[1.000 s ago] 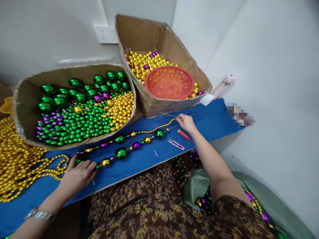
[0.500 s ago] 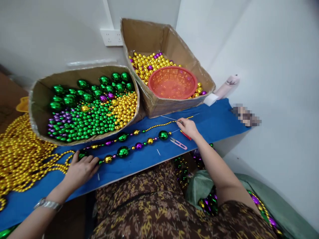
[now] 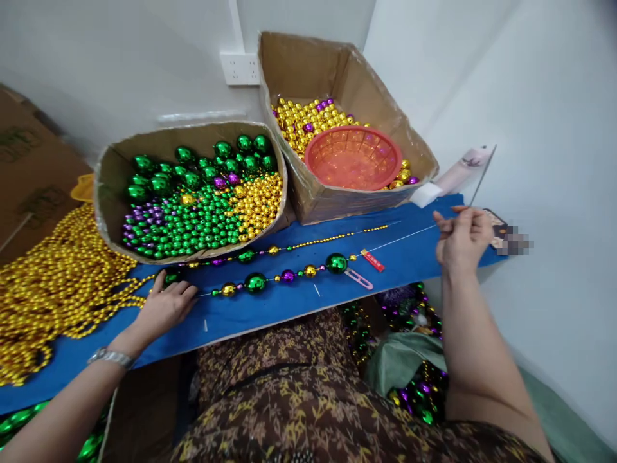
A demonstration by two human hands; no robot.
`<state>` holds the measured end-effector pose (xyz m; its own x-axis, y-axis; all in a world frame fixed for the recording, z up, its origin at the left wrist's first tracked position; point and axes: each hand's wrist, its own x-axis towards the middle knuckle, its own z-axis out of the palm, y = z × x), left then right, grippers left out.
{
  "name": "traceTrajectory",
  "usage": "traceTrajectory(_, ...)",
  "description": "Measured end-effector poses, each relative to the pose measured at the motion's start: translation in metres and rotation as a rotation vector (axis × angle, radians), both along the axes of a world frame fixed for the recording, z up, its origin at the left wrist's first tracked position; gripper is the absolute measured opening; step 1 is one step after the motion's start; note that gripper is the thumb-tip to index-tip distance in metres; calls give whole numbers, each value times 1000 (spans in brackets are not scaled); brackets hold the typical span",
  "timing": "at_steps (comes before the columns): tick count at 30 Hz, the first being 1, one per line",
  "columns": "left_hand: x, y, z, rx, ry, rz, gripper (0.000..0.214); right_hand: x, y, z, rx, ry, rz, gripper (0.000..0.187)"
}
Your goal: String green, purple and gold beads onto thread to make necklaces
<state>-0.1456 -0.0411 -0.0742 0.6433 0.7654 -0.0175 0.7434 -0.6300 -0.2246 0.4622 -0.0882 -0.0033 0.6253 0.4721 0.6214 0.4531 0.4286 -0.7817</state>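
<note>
My right hand [image 3: 461, 235] is raised at the right end of the blue board [image 3: 270, 308], pinching a long thin needle [image 3: 482, 175] that points up and right. A taut thread [image 3: 402, 236] runs from that hand back to a strand of green, purple and gold beads [image 3: 284, 276] lying along the board. My left hand [image 3: 166, 305] rests flat on the left end of the strand, fingers spread, next to a large green bead [image 3: 171, 278]. A second thin strand of small gold beads [image 3: 328, 240] lies just behind it.
A cardboard box of green, purple and gold beads [image 3: 193, 199] and a second box with gold beads and an orange basket [image 3: 353, 157] stand at the back. A heap of gold bead strings [image 3: 53, 283] lies left. Thread snips [image 3: 359, 279] and a red lighter [image 3: 373, 260] lie on the board.
My right hand has lifted off the board and swung right and up with the needle, drawing the thread taut. The left hand stays on the strand's left end. The view has shifted.
</note>
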Motion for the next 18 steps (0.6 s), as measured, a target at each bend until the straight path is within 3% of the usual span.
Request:
traceTrajectory(3,0,0,7,-37,-7,10,25,-29,-8,23,7,-20,93,22)
traceTrajectory(6,26,-4,27,-71,-114,-1,35,-74,-14,49,-21,-107,184,22)
traceTrajectory(8,65,-9,42,-114,-252,-44,41,-103,-16,67,-12,-154,214,24)
traceTrajectory(11,149,-16,53,-256,-532,-152,44,-137,-15,96,14,-220,214,30)
traceTrajectory(15,249,-16,41,-369,-736,-347,73,-164,-14,136,120,-237,255,29)
traceTrajectory(18,278,-10,24,-498,-766,-305,70,-165,-16,155,251,-188,317,21)
